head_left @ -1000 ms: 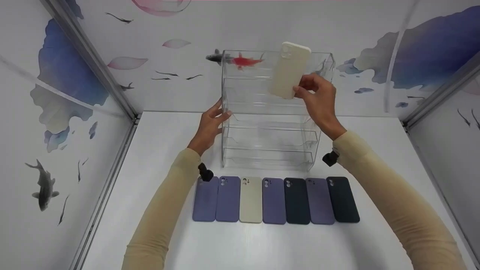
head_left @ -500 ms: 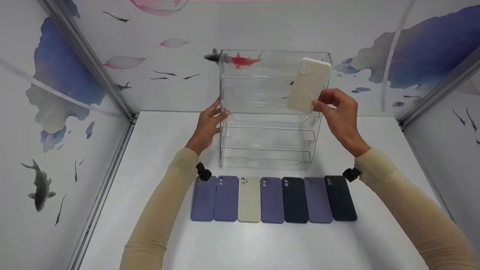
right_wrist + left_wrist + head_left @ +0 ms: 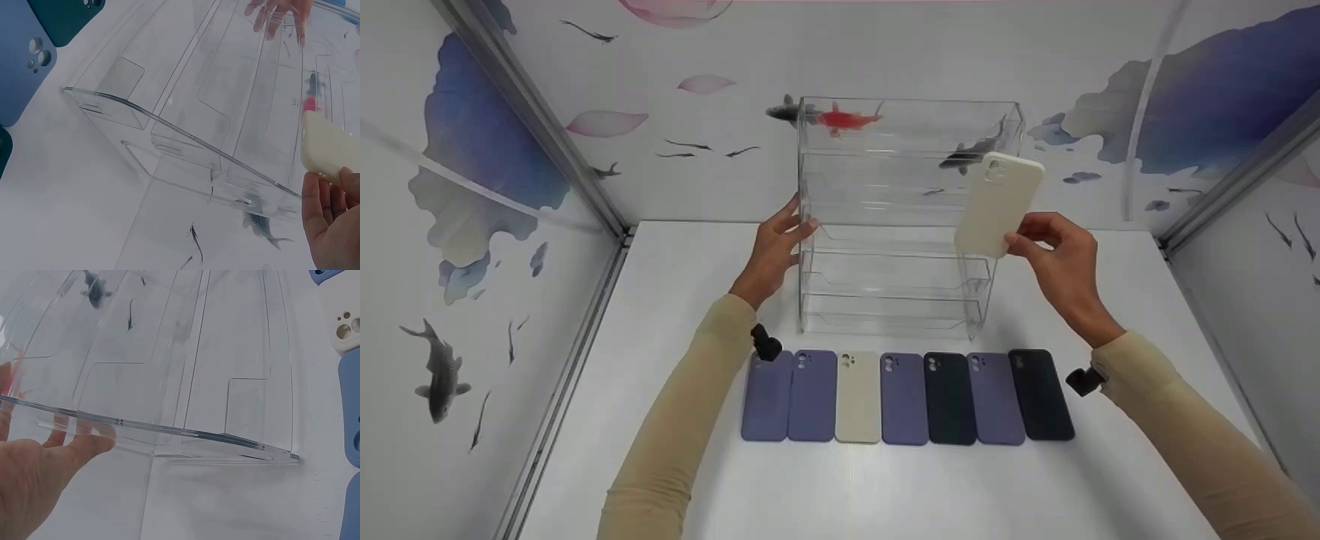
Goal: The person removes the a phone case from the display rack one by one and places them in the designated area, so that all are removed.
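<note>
My right hand (image 3: pixel 1061 262) pinches a cream phone case (image 3: pixel 1001 202) by its lower right edge. The case is tilted, camera cutout at the top, in front of the right side of a clear tiered acrylic rack (image 3: pixel 896 296). In the right wrist view, the cream phone case (image 3: pixel 332 146) shows at the right edge between thumb and fingers. My left hand (image 3: pixel 771 251) rests against the rack's left side, fingers spread, thumb at the front edge. Through the clear plastic, the left wrist view shows part of that left hand (image 3: pixel 39 472).
Several phone cases lie in a row in front of the rack: purple (image 3: pixel 765 405), cream (image 3: pixel 858 397) and dark green (image 3: pixel 951 397) among them. White walls printed with fish and petals stand behind and at both sides of the white table (image 3: pixel 885 495).
My right hand has moved down and to the right with the cream phone case, from the rack's upper tiers to its right side. The left hand stays on the rack.
</note>
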Available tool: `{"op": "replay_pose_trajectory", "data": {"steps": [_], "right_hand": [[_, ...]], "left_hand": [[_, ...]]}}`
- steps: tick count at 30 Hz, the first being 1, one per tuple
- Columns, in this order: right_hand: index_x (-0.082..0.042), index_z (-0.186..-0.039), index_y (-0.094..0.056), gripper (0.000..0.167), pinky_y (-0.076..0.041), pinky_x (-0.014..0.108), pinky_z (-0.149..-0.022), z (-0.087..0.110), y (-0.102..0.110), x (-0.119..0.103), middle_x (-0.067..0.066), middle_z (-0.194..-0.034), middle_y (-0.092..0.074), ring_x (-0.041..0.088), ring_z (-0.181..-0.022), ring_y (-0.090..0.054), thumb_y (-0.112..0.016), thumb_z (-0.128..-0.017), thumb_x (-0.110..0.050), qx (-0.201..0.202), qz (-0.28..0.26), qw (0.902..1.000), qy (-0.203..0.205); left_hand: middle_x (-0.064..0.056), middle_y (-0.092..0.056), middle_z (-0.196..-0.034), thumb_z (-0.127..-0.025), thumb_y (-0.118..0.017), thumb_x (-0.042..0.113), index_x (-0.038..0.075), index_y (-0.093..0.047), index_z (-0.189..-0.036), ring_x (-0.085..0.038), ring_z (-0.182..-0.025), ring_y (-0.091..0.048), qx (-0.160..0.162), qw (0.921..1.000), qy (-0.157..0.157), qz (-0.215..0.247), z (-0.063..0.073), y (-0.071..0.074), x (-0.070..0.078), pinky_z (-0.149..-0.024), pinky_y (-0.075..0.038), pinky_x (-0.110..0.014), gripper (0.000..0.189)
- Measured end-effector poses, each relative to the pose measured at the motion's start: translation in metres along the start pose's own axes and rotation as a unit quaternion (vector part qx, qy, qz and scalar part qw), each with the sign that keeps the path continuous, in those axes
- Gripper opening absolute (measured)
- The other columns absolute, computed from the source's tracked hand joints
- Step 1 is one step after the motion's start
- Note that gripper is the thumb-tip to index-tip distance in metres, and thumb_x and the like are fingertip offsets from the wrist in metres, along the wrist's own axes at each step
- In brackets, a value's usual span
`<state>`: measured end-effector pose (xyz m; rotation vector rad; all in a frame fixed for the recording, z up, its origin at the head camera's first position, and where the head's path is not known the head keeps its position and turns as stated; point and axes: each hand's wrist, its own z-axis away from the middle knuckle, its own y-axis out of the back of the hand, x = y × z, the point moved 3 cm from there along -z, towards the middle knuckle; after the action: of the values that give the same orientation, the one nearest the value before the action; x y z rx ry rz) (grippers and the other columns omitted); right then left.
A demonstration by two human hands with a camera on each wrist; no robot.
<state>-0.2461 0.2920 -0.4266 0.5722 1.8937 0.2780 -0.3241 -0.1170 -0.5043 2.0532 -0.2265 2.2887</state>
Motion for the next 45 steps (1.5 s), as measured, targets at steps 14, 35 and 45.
{"op": "replay_pose_trajectory", "data": {"steps": [14, 35, 45], "right_hand": [[0.0, -0.127, -0.077, 0.028, -0.058, 0.014, -0.087, 0.021, 0.019, 0.033, 0.015, -0.12, -0.077, 0.004, -0.101, -0.075, -0.083, -0.101, -0.007, 0.004, 0.0, 0.9999, -0.013], [0.008, -0.129, -0.073, 0.031, -0.059, 0.014, -0.083, 0.06, 0.056, 0.084, 0.019, -0.118, -0.075, 0.001, -0.099, -0.073, -0.081, -0.101, -0.003, 0.007, 0.025, 0.9978, -0.061], [0.01, -0.132, -0.071, 0.032, -0.057, 0.012, -0.083, 0.08, 0.068, 0.111, 0.025, -0.12, -0.075, -0.003, -0.097, -0.072, -0.078, -0.103, -0.002, -0.007, 0.048, 0.9945, -0.094]], "left_hand": [[-0.015, -0.041, -0.17, -0.109, -0.073, 0.034, 0.032, -0.033, -0.175, -0.032, -0.158, -0.043, 0.006, 0.9999, 0.009, -0.001, 0.0, -0.001, 0.001, -0.123, -0.042, -0.06, 0.077], [-0.015, -0.042, -0.169, -0.109, -0.074, 0.035, 0.03, -0.033, -0.175, -0.032, -0.157, -0.044, -0.007, 0.9999, -0.004, 0.014, 0.0, 0.001, 0.0, -0.121, -0.045, -0.058, 0.077], [-0.014, -0.044, -0.168, -0.109, -0.074, 0.034, 0.03, -0.034, -0.175, -0.032, -0.159, -0.041, 0.001, 0.9999, 0.008, 0.013, 0.0, 0.0, 0.0, -0.123, -0.041, -0.062, 0.077]]}}
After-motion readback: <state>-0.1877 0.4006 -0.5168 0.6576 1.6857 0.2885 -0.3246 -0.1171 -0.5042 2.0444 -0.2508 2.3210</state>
